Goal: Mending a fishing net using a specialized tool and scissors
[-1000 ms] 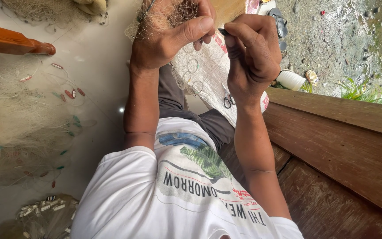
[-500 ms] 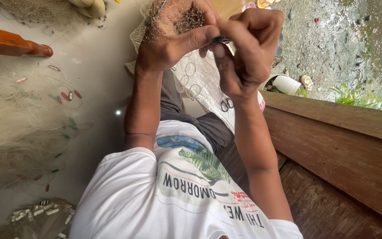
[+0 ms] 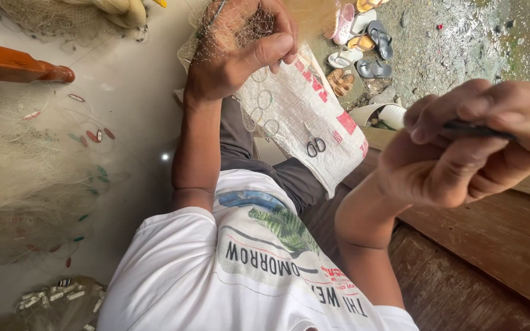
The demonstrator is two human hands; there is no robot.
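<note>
Head view: left hand (image 3: pixel 234 61) clenches fine, tangled fishing net (image 3: pixel 234 24) at upper centre; right hand (image 3: pixel 461 147) fingers pinch a slim dark netting needle (image 3: pixel 480 129) above the woven plastic sack (image 3: pixel 302 116).

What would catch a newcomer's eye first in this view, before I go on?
The right hand, close to the camera on the right, pinches a thin dark tool. Top centre, the left hand bunches fine netting above a white woven sack on the lap, with small scissors lying on it. More net is heaped on the floor at left.

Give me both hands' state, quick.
Left hand: closed, gripping bunched fishing net.
Right hand: closed, pinching a thin dark tool.
</note>
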